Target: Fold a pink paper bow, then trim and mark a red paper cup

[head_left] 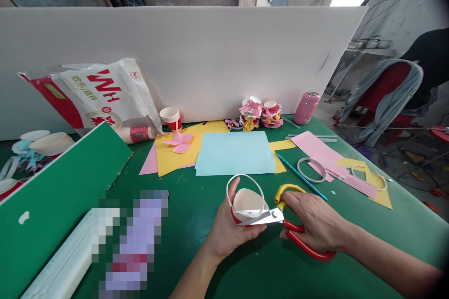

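Observation:
My left hand (pixel 224 231) wraps around a paper cup (pixel 245 199), its mouth turned toward me. A thin white ring, the cup's rolled rim (pixel 261 182), stands out in a loop above the cup wall. In my right hand (pixel 315 219) are scissors (pixel 271 216) with one yellow and one red handle. Their blades lie across the near edge of the cup, just above my left fingers; whether the paper is between them I cannot tell. Light blue paper sheets (pixel 235 152) lie beyond my hands, and a blue pencil-like stick (pixel 301 176) rests to the right.
Pink and yellow paper (pixel 377 182) and a tape roll (pixel 312 170) lie right. Behind stand a pink bottle (pixel 306 108), decorated cups (pixel 261 114), a paper cup (pixel 171 118) and a plastic bag (pixel 101 93). A green board (pixel 70 182) leans left over the green table (pixel 266 271).

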Motion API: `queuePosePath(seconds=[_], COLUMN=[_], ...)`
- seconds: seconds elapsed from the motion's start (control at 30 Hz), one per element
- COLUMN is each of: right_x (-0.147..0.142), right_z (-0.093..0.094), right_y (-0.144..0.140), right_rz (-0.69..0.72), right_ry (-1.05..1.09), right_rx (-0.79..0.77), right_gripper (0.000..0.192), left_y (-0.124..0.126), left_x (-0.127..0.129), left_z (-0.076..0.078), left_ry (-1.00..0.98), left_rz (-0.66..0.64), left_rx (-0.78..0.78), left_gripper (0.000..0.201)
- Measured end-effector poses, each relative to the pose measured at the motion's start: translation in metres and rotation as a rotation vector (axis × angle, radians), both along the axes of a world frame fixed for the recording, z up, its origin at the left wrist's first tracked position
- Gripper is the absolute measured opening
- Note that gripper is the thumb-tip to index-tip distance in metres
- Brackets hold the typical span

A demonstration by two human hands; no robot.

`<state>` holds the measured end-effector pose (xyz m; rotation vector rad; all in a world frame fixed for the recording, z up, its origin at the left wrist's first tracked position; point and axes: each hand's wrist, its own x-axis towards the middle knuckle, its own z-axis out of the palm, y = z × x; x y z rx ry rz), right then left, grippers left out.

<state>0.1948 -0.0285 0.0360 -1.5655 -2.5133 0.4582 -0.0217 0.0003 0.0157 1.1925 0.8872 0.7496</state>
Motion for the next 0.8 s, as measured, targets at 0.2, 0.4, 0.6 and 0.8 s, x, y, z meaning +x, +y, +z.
queuePosePath(seconds=[0.2, 0.4, 0.6, 0.8], right_x=[0.002, 0.003, 0.002, 0.004], right_z=[-0.001, -0.002, -0.002, -0.006], right_y=[0.000, -0.001, -0.001, -0.002], right_rz=[0.001, 0.000, -0.003, -0.001], right_ry=[-0.005, -0.017, -0.044, -0.074], right_rx=[-0.008, 0.005, 0.015, 0.022], right_gripper=[0.040, 0.039, 0.039, 0.037], left_y=[-0.001, 0.000, -0.003, -0.004], left_x=[0.001, 0.000, 0.000, 0.002], left_z=[-0.002, -0.008, -0.011, -0.006], left_ry=[0.044, 0.077, 0.099, 0.102], left_rz=[0.046, 0.045, 0.133, 0.134], left_rx=[0.028, -0.003, 0.047, 0.037], left_gripper=[0.113, 0.114, 0.107, 0.104])
